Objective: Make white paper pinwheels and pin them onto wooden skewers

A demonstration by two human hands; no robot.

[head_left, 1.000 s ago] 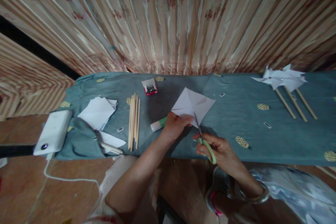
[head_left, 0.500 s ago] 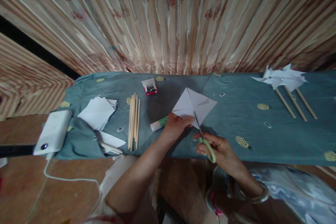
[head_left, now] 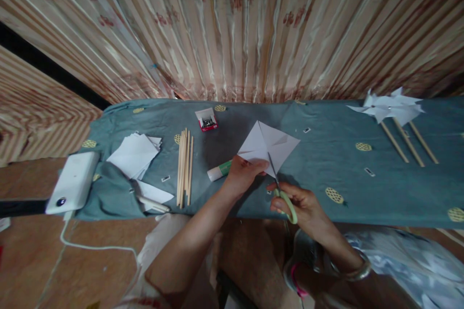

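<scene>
A square sheet of white paper point(head_left: 281, 142), creased along its diagonals, is turned with one corner towards me. My left hand point(head_left: 244, 172) pinches it near its lower left edge, thumb on top. In my right hand point(head_left: 299, 205) is a pair of scissors point(head_left: 287, 205) with pale green handles, its fingers through the loops. The blades lie on the paper at the near corner and point to its middle. Partly behind my left wrist lies a glue stick point(head_left: 217, 172) with a white cap and green body.
Left on the cloth-covered table point(head_left: 348, 174) are several wooden sticks point(head_left: 184, 169), a small open box of metal pins point(head_left: 208, 121), a stack of white paper point(head_left: 134, 152) and a white power bank point(head_left: 72, 181) with a cable. Paper pinwheels point(head_left: 393, 106) on sticks lie at the right.
</scene>
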